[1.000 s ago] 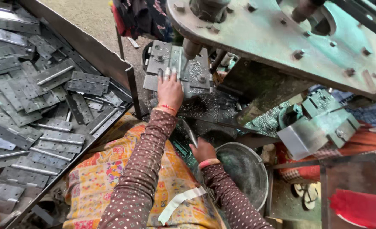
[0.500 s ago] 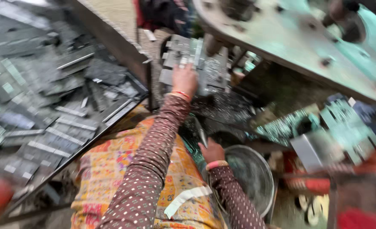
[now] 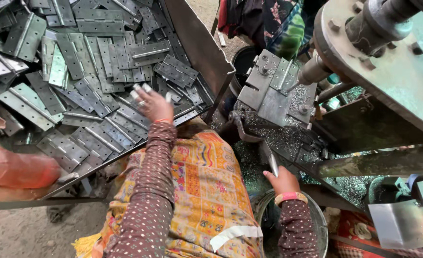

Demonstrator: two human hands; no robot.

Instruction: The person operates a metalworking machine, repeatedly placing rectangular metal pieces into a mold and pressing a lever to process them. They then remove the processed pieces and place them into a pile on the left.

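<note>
Head view: the left hand (image 3: 150, 106) hovers with fingers spread and empty over the heap of grey metal hinges (image 3: 96, 81) filling the sloped steel tray (image 3: 199, 45); no hinge is gripped yet, so the step in hand appears to be fetching a fresh piece. The right hand (image 3: 282, 181) is closed around the lower end of a metal lever (image 3: 257, 141) at the press machine (image 3: 388, 62). Hinge plates (image 3: 271, 88) rest on the die bed (image 3: 288, 129), amid fine metal chips. A round bucket (image 3: 316, 224) sits below the right wrist; its contents cannot be told. Judgement: the next move calls for pinching one hinge cleanly from the overlapping pile
</note>
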